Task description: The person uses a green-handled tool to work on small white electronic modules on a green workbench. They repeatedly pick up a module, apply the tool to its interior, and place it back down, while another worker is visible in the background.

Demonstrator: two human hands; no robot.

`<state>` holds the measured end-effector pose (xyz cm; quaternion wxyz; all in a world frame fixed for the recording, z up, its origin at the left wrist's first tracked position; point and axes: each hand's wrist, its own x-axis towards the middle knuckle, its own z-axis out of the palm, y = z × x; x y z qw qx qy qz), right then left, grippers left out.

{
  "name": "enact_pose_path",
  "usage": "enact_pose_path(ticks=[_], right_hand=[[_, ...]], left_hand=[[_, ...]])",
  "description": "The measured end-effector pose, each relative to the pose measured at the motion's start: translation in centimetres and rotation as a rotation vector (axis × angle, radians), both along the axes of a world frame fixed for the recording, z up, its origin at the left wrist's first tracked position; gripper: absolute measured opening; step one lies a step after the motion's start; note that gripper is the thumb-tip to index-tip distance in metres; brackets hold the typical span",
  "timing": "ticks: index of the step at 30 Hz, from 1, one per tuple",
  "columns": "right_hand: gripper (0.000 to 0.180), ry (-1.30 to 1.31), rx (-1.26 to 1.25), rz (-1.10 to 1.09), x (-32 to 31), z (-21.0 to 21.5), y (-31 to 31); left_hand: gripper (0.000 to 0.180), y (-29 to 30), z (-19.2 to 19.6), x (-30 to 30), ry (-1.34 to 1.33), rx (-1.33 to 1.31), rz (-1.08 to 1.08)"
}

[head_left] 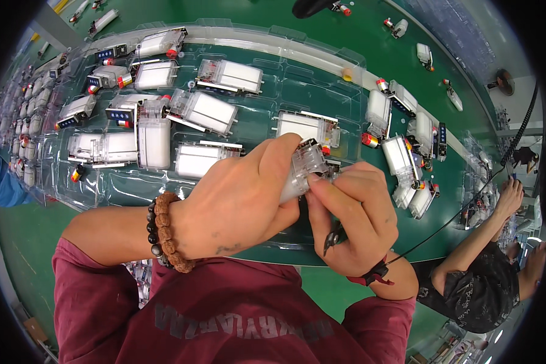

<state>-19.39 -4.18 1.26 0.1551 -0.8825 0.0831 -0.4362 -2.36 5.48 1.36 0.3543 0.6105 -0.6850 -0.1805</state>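
Left hand [236,203]: centre frame, fingers curled tight around a clear plastic part [303,167].
Clear plastic part: just right of centre, between both hands, above the tray [273,109].
Right hand [355,218]: fingertips pinching the part's lower end.

Green conveyor belt [358,42]; grey floor [497,36] beyond; bright light.

I see a green belt [370,42] carrying a clear tray [273,115] of white units [215,112]. Loose units [400,155] lie right of it.
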Motion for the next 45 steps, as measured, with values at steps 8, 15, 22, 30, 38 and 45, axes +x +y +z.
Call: enact_pose_path(ticks=[8,15,22,30,38,45], right_hand=[[0.036,0.060,0.084,0.090,-0.4,0.3,-0.3],[0.035,0.133,0.409,0.056,-0.5,1.9,0.5],[0.037,0.053,0.333,0.068,-0.7,1.8,0.3],[0.032,0.023,0.211,0.063,-1.5,2.5,-0.6],[0.041,-0.508,0.998,0.441,-1.9,4.6,-0.5],[0.050,-0.141,0.922,0.608,-2.5,4.6,-2.5]], left_hand=[[0.063,0.0,0.2,-0.3,-0.014,0.004,0.009],[0.065,-0.3,0.4,0.1,0.097,0.098,-0.024],[0.067,-0.4,0.2,0.1,0.200,0.034,-0.097],[0.062,-0.6,0.3,0.0,0.259,0.045,-0.107],[0.057,-0.6,0.3,-0.2,0.336,0.045,-0.135],[0.052,-0.7,0.4,0.2,0.384,0.048,-0.199]])
